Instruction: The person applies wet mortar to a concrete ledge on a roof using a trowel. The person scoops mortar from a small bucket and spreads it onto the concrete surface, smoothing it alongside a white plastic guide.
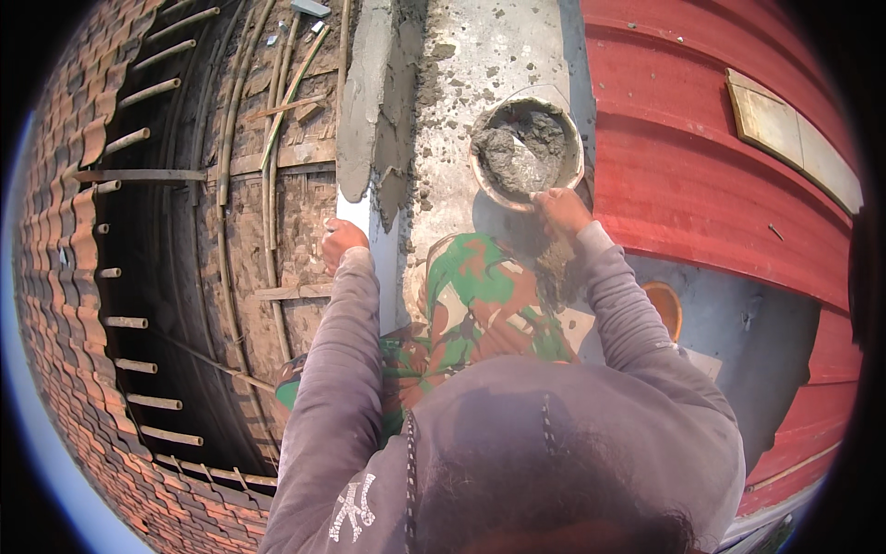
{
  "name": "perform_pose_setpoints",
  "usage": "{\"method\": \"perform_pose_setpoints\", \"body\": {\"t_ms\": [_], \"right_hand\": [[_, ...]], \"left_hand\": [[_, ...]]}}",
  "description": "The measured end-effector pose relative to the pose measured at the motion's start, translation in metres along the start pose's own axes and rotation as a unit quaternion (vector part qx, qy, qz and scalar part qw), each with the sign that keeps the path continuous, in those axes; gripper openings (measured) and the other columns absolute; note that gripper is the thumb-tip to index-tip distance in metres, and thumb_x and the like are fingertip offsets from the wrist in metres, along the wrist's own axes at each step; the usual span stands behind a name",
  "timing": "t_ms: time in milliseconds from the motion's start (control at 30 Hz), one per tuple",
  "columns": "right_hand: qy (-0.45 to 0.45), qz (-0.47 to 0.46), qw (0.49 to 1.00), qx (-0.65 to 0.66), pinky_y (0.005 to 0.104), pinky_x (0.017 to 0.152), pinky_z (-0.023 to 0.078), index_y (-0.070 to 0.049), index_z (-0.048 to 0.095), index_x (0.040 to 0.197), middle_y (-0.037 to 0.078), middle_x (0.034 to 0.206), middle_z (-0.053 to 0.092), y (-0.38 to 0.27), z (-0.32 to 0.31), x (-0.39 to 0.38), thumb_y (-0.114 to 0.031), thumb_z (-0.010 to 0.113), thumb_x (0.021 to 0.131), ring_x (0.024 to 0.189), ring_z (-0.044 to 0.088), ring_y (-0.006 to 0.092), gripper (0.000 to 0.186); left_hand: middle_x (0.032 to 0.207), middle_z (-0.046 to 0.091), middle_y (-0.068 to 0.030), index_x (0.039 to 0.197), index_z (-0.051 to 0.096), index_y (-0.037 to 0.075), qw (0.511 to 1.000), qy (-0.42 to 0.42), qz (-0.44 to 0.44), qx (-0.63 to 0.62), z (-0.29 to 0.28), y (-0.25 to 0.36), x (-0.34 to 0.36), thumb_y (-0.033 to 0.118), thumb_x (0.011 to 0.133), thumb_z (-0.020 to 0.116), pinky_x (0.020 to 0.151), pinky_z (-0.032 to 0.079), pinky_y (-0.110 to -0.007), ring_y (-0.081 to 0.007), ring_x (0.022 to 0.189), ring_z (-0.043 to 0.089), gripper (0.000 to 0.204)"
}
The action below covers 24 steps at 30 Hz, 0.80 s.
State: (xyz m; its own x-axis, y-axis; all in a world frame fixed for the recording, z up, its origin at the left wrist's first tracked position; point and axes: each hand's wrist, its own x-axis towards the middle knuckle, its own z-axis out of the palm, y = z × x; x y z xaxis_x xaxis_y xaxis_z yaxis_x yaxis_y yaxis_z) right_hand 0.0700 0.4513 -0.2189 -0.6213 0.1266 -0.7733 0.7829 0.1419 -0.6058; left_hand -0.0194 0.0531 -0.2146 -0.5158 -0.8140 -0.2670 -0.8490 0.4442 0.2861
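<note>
My right hand is closed at the near rim of a round bucket, gripping a trowel. The pale, shiny trowel blade lies in the wet grey mortar, while its handle is hidden by my fingers. My left hand is curled at the left edge of a low, narrow wall; what its fingers hold, if anything, does not show. Just beyond that hand, rough grey mortar coats the top and right side of the wall, while the nearer part is bare and white.
Left of the wall is an open gap with bamboo poles and wooden battens, bordered by roof tiles. Red metal roofing lies to the right. The concrete ledge is spattered with mortar. An orange bowl sits by my right arm.
</note>
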Motion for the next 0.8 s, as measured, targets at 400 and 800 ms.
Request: {"method": "perform_pose_setpoints", "body": {"t_ms": [400, 800], "right_hand": [[0.2, -0.053, 0.88, -0.427, 0.0515, 0.099, 0.055, -0.003, 0.071, 0.121, 0.023, 0.127, 0.071, -0.039, -0.01, 0.001, -0.023, 0.058, 0.097, 0.12, 0.069, 0.0384, 0.034], [0.107, -0.1, 0.986, -0.08, 0.0505, 0.07, 0.058, 0.006, 0.069, 0.099, 0.028, 0.091, 0.072, 0.013, 0.021, -0.018, -0.035, 0.064, 0.097, 0.077, 0.072, 0.0422, 0.042]], "left_hand": [[0.12, 0.073, -0.0269, 0.112, 0.078, -0.002, 1.0, 0.014, 0.0, 0.0, 0.005, -0.003, 0.006, 0.051, 0.104, 0.032, 0.104, 0.049, -0.055, -0.0475, 0.118, 0.067, 0.07], [0.122, 0.072, -0.029, 0.114, 0.076, -0.004, 1.0, 0.006, 0.001, -0.029, -0.005, 0.0, -0.005, 0.05, 0.104, 0.034, 0.104, 0.05, -0.055, -0.0469, 0.118, 0.067, 0.069]]}}
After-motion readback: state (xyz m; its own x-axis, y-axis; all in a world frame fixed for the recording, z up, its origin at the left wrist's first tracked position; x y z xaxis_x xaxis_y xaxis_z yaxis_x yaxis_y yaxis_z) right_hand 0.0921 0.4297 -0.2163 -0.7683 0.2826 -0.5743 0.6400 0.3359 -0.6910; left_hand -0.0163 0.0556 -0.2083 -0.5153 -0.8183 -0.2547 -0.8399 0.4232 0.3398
